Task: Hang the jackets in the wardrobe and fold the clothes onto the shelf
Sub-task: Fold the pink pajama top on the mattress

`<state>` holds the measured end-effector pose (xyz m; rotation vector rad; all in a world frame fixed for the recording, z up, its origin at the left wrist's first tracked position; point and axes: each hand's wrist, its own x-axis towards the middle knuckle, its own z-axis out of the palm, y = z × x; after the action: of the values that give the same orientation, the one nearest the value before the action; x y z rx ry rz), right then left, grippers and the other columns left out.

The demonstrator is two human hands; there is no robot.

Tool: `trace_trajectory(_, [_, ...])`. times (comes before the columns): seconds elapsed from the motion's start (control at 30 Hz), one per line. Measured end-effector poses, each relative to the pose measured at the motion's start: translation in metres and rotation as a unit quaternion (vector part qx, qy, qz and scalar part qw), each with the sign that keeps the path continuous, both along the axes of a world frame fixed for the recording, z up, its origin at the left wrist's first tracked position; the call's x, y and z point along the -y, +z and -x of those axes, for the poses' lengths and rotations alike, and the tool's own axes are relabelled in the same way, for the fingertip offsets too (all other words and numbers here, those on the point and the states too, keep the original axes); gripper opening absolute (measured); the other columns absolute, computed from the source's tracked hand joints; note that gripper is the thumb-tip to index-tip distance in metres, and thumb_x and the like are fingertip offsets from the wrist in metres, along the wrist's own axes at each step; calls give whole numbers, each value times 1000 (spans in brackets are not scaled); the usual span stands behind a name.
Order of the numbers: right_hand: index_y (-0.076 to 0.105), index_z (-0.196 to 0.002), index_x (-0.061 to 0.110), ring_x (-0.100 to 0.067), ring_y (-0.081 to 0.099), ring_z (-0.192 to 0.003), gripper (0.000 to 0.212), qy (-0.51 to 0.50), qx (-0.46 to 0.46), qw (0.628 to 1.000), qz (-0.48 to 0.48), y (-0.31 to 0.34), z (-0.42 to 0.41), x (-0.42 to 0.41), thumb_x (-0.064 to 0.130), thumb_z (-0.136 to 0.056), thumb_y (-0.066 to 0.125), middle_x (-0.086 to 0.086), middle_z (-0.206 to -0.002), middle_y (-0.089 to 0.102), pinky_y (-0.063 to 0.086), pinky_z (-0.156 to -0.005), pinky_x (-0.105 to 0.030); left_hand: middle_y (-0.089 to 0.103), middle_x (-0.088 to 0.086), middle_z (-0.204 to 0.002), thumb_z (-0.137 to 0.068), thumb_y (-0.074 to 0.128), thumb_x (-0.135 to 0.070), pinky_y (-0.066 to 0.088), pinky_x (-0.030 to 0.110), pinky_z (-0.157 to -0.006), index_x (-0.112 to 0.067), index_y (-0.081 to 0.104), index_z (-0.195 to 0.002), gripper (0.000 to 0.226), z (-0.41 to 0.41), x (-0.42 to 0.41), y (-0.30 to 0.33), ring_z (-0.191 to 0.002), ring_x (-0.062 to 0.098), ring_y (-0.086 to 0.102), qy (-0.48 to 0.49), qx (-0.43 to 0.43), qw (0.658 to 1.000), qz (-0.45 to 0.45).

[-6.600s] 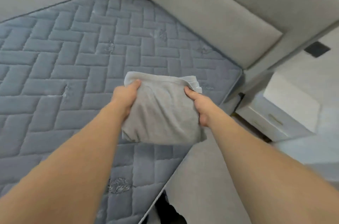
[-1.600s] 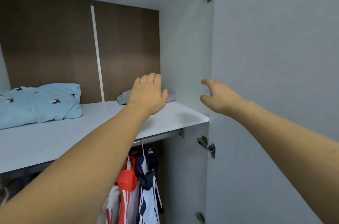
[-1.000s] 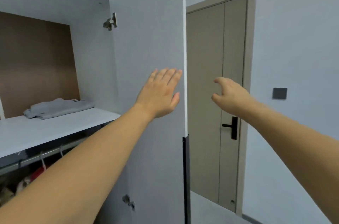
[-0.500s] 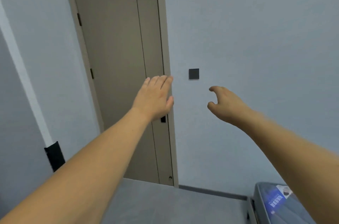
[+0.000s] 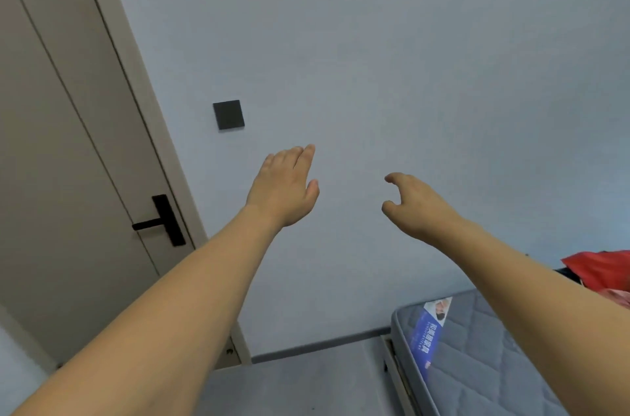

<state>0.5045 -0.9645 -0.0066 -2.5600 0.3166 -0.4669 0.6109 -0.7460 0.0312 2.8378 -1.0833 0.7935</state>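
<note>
Both hands are raised and hold nothing: left hand (image 5: 284,189) fingers straight, right hand (image 5: 414,202) fingers loosely curled. Red clothing (image 5: 601,270) lies on the bed's far edge, well apart.

A blue label (image 5: 430,330) runs down the side of the grey quilted mattress (image 5: 477,357) at its near corner. It carries a line of white characters, too small and blurred to read, with a small printed picture at its top end. No other text, number or sign is legible.
</note>
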Motion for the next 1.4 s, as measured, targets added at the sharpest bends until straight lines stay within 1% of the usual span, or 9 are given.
trace_trajectory(0.07, [33,-149,18,-21,39,-138,58,-31,-12,999,-11,-10,-11,36,26,-93,48,0,-155,35,34,-108,-35,30,7,-157,-100,37,-35,18,44,-120,-12,17,-157,65,-23,41,-13,-142,26,29,-30,-18,999,-5])
trace_trajectory(0.23, [34,-149,15,-21,38,-139,58,-93,-37,994,-35,-47,-37,131,24,-93,49,-2,-154,36,32,-108,-33,29,5,-157,-100,36,-36,16,45,-121,-13,15,-157,65,-74,148,-47,-142,25,29,-110,-22,992,-65])
trace_trajectory(0.47, [34,-148,16,-20,39,-137,57,-131,-53,986,-89,-91,-88,244,24,-94,49,-1,-154,37,33,-104,-30,27,4,-158,-100,35,-36,13,43,-121,-13,17,-157,64,-145,266,-71,-144,23,26,-150,-34,982,-106])
trace_trajectory(0.67, [34,-148,19,-19,42,-134,56,-162,-61,978,-113,-106,-126,316,25,-94,48,0,-153,36,33,-93,-26,25,5,-159,-101,36,-35,12,43,-122,-13,19,-156,62,-200,352,-77,-145,23,25,-184,-55,977,-98])
trace_trajectory(0.97, [35,-148,18,-22,47,-130,56,-249,-70,958,-123,-129,-186,406,24,-93,48,0,-153,37,38,-103,-32,25,4,-160,-101,37,-33,12,42,-122,-12,21,-156,61,-279,496,-110,-145,23,25,-297,-82,946,-100])
trace_trajectory(1.07, [37,-147,15,-21,41,-135,56,-309,-73,940,-130,-137,-204,440,21,-93,49,-4,-152,39,33,-106,-31,24,5,-160,-101,37,-32,12,41,-122,-12,21,-156,61,-307,553,-127,-145,23,25,-347,-105,925,-112])
trace_trajectory(1.2, [41,-145,12,-25,51,-125,56,-392,-83,905,-141,-137,-194,481,17,-91,52,-11,-145,47,37,-99,-29,24,6,-161,-101,37,-31,12,41,-122,-11,22,-155,60,-319,635,-140,-146,23,24,-433,-111,886,-126])
trace_trajectory(1.3, [48,-139,8,-29,50,-125,51,-463,-87,873,-129,-142,-161,507,14,-89,56,-13,-140,53,38,-98,-31,23,7,-161,-101,37,-29,10,40,-122,-10,23,-155,59,-299,690,-154,-146,24,23,-477,-128,861,-122])
trace_trajectory(1.4, [46,-141,11,-28,47,-129,54,-516,-93,840,-137,-156,-123,523,16,-88,55,-12,-143,50,36,-100,-31,23,8,-161,-101,38,-27,11,39,-122,-10,24,-154,58,-266,722,-172,-145,24,24,-513,-149,833,-144])
